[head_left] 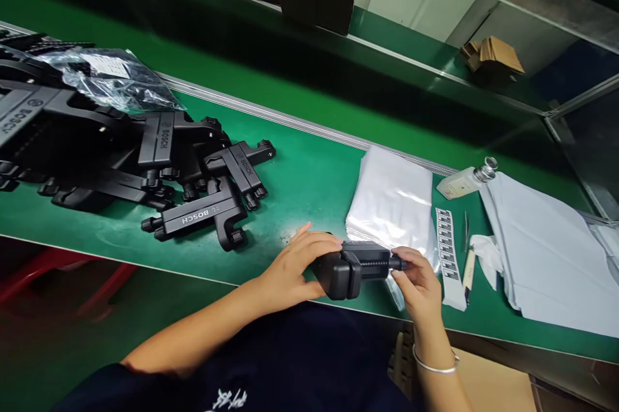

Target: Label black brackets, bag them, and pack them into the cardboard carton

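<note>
Both of my hands hold one black plastic clamp part (pixel 355 265) at the near edge of the green bench (pixel 300 186). My left hand (pixel 297 267) wraps round its thick left end. Its thin right end is pinched in the fingers of my right hand (pixel 420 283), which has a bracelet on the wrist. Just behind the part lies a stack of clear plastic bags (pixel 394 199).
A heap of black Bosch-marked clamp parts (pixel 145 167) covers the left of the bench, with a crumpled plastic bag (pixel 111 77) on top. Right of the bags lie a strip of labels (pixel 447 251), tweezers, a small bottle (pixel 467 180) and white sheets (pixel 546 251). Cardboard boxes sit on the far shelf.
</note>
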Demonstrator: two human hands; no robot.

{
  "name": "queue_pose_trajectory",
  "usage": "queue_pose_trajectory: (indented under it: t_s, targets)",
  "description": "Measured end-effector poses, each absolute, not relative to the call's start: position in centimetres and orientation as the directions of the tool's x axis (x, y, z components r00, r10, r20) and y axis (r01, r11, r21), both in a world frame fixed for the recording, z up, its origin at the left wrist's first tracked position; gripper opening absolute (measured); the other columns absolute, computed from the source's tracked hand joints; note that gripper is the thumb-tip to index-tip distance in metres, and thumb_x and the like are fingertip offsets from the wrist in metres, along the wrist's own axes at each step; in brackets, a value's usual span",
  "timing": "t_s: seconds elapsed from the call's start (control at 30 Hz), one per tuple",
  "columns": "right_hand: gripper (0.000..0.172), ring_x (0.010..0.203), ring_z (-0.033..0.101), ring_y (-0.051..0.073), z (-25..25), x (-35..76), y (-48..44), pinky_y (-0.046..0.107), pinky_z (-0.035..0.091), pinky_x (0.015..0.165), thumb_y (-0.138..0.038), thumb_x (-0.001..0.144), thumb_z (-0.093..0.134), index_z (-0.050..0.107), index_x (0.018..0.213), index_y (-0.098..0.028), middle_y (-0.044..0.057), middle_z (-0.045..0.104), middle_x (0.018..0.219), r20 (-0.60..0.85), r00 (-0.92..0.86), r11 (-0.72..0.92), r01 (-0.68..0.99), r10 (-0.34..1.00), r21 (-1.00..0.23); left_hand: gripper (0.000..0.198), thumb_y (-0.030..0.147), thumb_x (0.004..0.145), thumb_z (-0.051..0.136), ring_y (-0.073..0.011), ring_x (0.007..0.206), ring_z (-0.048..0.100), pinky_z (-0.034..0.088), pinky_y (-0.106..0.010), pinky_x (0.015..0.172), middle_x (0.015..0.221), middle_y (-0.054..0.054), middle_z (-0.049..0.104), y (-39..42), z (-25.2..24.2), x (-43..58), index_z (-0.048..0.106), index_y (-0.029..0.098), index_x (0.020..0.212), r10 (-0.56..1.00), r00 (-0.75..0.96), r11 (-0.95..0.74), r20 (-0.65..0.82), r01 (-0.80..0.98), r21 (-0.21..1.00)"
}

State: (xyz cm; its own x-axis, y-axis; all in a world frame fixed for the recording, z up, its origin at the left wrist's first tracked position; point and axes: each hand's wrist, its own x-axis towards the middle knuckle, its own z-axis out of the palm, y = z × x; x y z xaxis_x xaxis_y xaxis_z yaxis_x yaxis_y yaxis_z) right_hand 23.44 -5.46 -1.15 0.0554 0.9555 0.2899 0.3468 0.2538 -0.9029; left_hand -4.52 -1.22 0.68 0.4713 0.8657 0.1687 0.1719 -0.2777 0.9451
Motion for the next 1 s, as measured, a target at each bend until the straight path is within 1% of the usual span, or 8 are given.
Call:
queue_pose_trajectory:
  t_s: [0.1,0.27,0.43,0.6,0.67,0.8,0.93,1.0]
  targets:
    - [0.021,0.1,0.064,0.024,-0.5,23.4,-5.8,0.038,0.055,0.076,-0.023,0.089,0.065,0.065,0.109,-0.028,0.008,0.066,0.105,0.286,0.04,0.251,0.369,0.958,-0.895,0.045,0.025,0.071,0.076,-0.0288,0.114,0.064,0.019,-0.057,0.117,0.118,-0.008,0.071,-1.2,0.6,-4.8,0.065,0.028,0.115,0.871,0.459,-0.264,0.178,0.131,0.956]
    - [0.027,0.102,0.064,0.023,1.7,23.0,-6.7,0.035,0.058,0.073,-0.022,0.091,0.062,0.063,0.118,-0.027,0.01,0.066,0.108,0.273,-0.045,0.259,0.494,0.961,-0.83,0.049,0.034,0.071,0.078,-0.029,0.104,0.065,0.048,-0.043,0.095,0.114,-0.008,0.069,-1.1,-0.1,-5.9,0.063,0.027,0.117,0.926,0.369,-0.093,0.074,0.033,0.995]
    - [0.03,0.097,0.068,0.024,3.1,22.3,-6.7,0.038,0.06,0.076,-0.025,0.094,0.059,0.059,0.123,-0.027,0.009,0.07,0.106,0.34,-0.166,0.367,0.611,0.926,-0.702,0.058,0.055,0.073,0.074,-0.0263,0.094,0.063,0.051,-0.034,0.082,0.104,-0.007,0.067,-1.5,-1.6,-5.9,0.062,0.022,0.119,0.964,0.266,0.051,-0.021,-0.108,0.993]
    - [0.025,0.089,0.069,0.024,3.6,22.0,-6.2,0.038,0.058,0.074,-0.032,0.097,0.054,0.057,0.121,-0.025,0.009,0.072,0.099,0.409,-0.262,0.475,0.641,0.874,-0.603,0.06,0.065,0.08,0.063,-0.0265,0.1,0.059,0.048,-0.036,0.089,0.107,-0.007,0.064,-1.9,-2.0,-5.3,0.062,0.021,0.121,0.979,0.192,0.089,-0.066,-0.116,0.989]
    - [0.024,0.08,0.067,0.022,3.9,21.8,-6.2,0.035,0.055,0.068,-0.039,0.099,0.048,0.059,0.112,-0.023,0.008,0.07,0.09,0.346,-0.221,0.401,0.656,0.912,-0.64,0.061,0.065,0.078,0.064,-0.0262,0.097,0.06,0.049,-0.035,0.086,0.105,-0.007,0.065,-1.9,-1.8,-5.2,0.062,0.021,0.12,0.98,0.194,0.067,-0.05,-0.078,0.995]
    - [0.037,0.061,0.058,0.016,3.9,21.6,-6.5,0.029,0.047,0.057,-0.046,0.102,0.036,0.058,0.085,-0.022,0.001,0.059,0.068,0.043,-0.088,0.085,0.55,0.995,-0.831,0.066,0.066,0.07,0.072,-0.0258,0.092,0.061,0.05,-0.034,0.08,0.1,-0.006,0.066,-1.6,-1.6,-4.9,0.062,0.021,0.117,0.984,0.168,0.061,-0.055,-0.032,0.998]
    - [0.028,0.085,0.064,0.019,3.3,21.8,-6.7,0.032,0.052,0.075,-0.046,0.096,0.053,0.056,0.111,-0.023,0.006,0.065,0.098,0.074,-0.06,0.093,0.448,0.995,-0.889,0.058,0.064,0.079,0.064,-0.027,0.102,0.061,0.047,-0.036,0.088,0.109,-0.007,0.065,-1.6,-1.5,-4.4,0.059,0.023,0.121,0.982,0.169,0.092,-0.084,-0.04,0.995]
    - [0.028,0.087,0.063,0.02,3.1,22.1,-6.6,0.032,0.051,0.078,-0.044,0.095,0.055,0.057,0.113,-0.023,0.006,0.065,0.099,0.097,-0.063,0.115,0.473,0.993,-0.874,0.058,0.063,0.078,0.066,-0.0266,0.1,0.061,0.047,-0.036,0.086,0.108,-0.006,0.065,-1.8,-1.2,-4.3,0.06,0.023,0.119,0.984,0.167,0.062,-0.063,0.009,0.998]
